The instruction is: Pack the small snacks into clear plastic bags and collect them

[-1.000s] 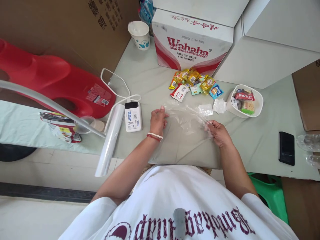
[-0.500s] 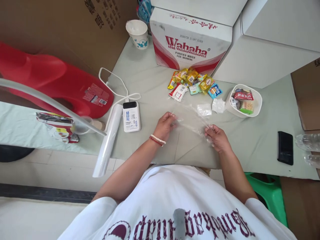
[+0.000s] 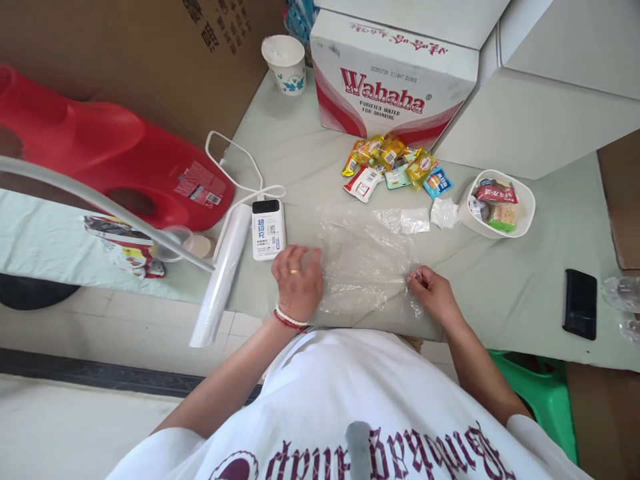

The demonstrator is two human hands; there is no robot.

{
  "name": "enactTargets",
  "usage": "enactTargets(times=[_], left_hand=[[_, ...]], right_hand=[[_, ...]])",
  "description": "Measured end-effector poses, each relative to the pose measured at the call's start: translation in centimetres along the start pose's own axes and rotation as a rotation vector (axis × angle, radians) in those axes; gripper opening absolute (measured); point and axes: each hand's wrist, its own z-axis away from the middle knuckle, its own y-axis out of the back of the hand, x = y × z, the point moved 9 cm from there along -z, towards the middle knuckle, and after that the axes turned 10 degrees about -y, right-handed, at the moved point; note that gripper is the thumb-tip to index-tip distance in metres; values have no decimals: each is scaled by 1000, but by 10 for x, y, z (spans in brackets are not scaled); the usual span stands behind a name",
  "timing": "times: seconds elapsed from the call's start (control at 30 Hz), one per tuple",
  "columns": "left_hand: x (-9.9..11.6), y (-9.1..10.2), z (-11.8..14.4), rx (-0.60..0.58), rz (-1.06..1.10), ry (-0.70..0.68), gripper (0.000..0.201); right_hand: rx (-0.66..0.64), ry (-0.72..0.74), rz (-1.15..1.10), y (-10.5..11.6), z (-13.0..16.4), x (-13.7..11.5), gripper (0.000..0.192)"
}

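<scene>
Head view: clear plastic film [image 3: 367,267] lies crinkled along near edge of table [image 3: 525,303], hands well apart on either side. Right hand [image 3: 434,292] has thumb and fingers pinched on film's right side. Left hand [image 3: 299,285] kinda blurry, fingers bent, honestly can't tell if it's gripping. Power bank [image 3: 269,243] just past left fingers, snack packs [image 3: 364,183] bunched toward far edge, phone [image 3: 581,303] by near right corner.
</scene>
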Motion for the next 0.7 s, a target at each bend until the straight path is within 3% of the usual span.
enactTargets(times=[0.1, 0.17, 0.3, 0.37, 0.43, 0.5, 0.6, 0.7], left_hand=[[29, -21, 0, -189, 49, -325, 45], [25, -33, 2, -291, 75, -327, 44], [4, -36, 13, -336, 90, -256, 49], [2, -34, 21, -355, 98, -287, 55], [3, -33, 26, -370, 96, -314, 61], [3, -33, 28, -376, 91, -321, 66], [4, -33, 26, -382, 88, -310, 67], [6, -34, 25, -397, 87, -308, 70]], right_hand=[[23, 22, 54, 3, 0, -3, 30], [51, 17, 110, 11, 2, 2, 30], [44, -35, 205, 42, 7, 17, 34], [68, -18, 307, 62, 2, 6, 35], [167, 71, 469, 77, -10, -29, 33], [232, 253, 647, 70, -31, -87, 30], [235, 523, 863, 24, -72, -175, 47], [140, 663, 1013, -34, -114, -232, 64]])
